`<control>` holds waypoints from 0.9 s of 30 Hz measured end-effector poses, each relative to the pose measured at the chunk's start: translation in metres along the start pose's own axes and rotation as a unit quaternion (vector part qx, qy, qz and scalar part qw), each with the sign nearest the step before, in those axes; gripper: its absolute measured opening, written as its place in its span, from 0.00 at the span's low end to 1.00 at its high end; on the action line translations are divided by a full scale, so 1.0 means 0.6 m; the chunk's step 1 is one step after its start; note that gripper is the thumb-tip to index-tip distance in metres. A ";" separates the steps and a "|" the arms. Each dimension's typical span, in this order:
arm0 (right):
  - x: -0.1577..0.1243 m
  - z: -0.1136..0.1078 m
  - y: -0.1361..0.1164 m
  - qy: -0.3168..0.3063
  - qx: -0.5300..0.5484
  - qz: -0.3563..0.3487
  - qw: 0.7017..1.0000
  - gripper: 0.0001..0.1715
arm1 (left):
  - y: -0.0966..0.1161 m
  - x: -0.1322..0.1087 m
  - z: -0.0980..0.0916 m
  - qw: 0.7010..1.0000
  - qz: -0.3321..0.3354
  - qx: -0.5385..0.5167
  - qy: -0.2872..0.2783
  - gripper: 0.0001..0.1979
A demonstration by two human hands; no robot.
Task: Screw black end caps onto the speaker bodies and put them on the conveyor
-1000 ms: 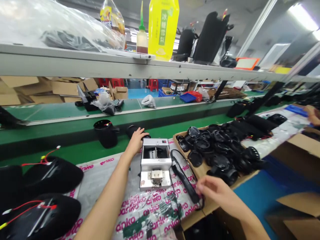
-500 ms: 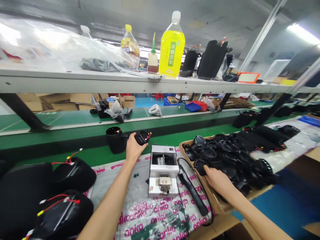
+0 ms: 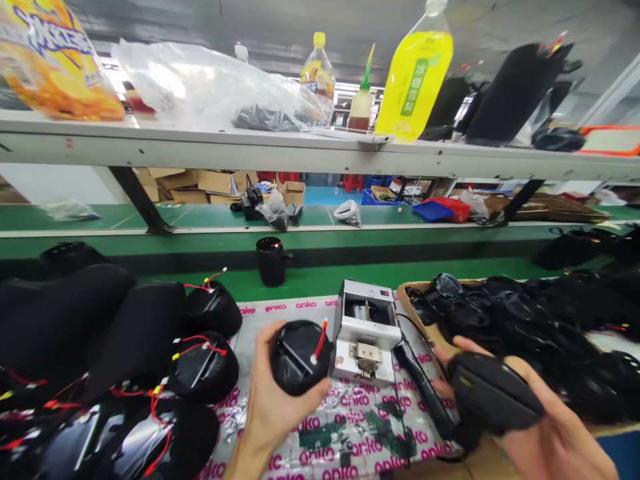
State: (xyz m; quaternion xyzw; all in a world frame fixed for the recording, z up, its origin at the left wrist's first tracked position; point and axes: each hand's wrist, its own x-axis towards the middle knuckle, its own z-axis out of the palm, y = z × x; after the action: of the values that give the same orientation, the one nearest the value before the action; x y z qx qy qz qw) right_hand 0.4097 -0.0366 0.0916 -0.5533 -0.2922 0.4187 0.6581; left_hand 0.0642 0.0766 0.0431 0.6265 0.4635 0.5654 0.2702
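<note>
Left hand (image 3: pixel 274 407) clasping a wired black cap (image 3: pixel 300 357), right hand (image 3: pixel 555 447) a black housing (image 3: pixel 495 393) (metal bench machine (image 3: pixel 366 333) between).

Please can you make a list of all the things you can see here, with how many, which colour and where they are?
bench machine: one, white metal, on the printed sheet
printed sheet: one, clear with pink lettering, under the machine
corded tool: one, black, right of the machine
cardboard tray: one, brown, right of the machine
round parts: many, black, in the tray
wired domes: several, black with red wires, left of the machine
cylinder: one, black, on the green belt
bottle: one, yellow, on the shelf
round cap: one, black with red wire, in the left hand
curved part: one, black, in the right hand
left hand: one, holding the round cap
right hand: one, holding the curved part
</note>
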 end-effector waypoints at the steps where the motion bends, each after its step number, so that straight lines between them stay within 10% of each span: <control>1: -0.020 0.022 0.016 -0.038 0.088 0.070 0.993 0.27 | -0.008 -0.024 -0.011 1.000 -0.004 -0.007 -0.010 0.45; 5: -0.080 0.122 0.113 -0.187 0.227 0.247 0.923 0.30 | -0.040 -0.114 -0.008 0.999 -0.024 -0.020 0.027 0.46; 11: -0.109 0.202 0.193 -0.181 0.258 0.244 0.917 0.29 | -0.028 -0.187 -0.002 0.994 -0.108 -0.026 0.024 0.49; 18: -0.111 0.217 0.172 -0.147 0.245 0.221 0.933 0.29 | 0.026 -0.086 -0.077 0.990 -0.016 0.103 -0.092 0.06; 27: -0.120 0.264 0.187 -0.063 0.256 0.215 0.941 0.40 | 0.068 -0.037 -0.036 0.966 0.133 0.200 -0.097 0.03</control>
State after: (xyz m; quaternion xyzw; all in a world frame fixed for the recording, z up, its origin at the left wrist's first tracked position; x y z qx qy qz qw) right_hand 0.2154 -0.0185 0.0224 -0.3888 -0.0903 0.6446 0.6521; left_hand 0.0562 0.0356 0.0731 0.7759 0.4510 0.4284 0.1055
